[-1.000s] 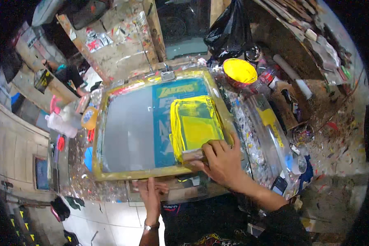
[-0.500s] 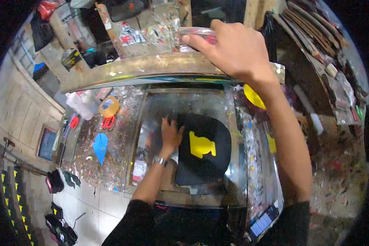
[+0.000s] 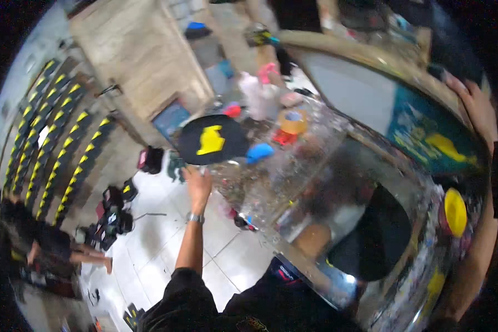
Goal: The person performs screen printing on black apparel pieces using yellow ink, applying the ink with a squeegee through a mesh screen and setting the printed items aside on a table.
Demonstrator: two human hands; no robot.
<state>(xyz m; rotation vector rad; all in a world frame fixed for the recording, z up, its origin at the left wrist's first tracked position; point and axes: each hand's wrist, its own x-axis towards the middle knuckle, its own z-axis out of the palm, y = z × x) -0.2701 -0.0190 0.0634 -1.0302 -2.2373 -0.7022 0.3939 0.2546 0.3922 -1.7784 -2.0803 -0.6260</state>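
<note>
My left hand [image 3: 198, 187], with a metal watch on the wrist, grips the lower edge of a rounded black piece with a yellow print [image 3: 191, 141]. That piece is held up left of the worktable. My right hand [image 3: 475, 108] is wrapped round the wooden rail of a raised printing screen [image 3: 365, 91], whose mesh is partly pale and partly teal with yellow smears. Below the screen, a plain black rounded piece [image 3: 376, 243] lies on the glass top [image 3: 346, 171].
On the stained table are a tape roll [image 3: 293, 121], a blue pointed piece [image 3: 259, 153] and a white plastic bag [image 3: 258, 97]. A yellow-stained bowl [image 3: 454, 212] sits at right. Rows of black pieces with yellow prints [image 3: 74, 155] stand far left, near another person [image 3: 44, 235]. Black items [image 3: 113, 213] lie on the tiled floor.
The printed black piece has left the glass and moved left in my left hand. A plain black piece shows on the glass. The view has swung left; my right hand stays on the screen.
</note>
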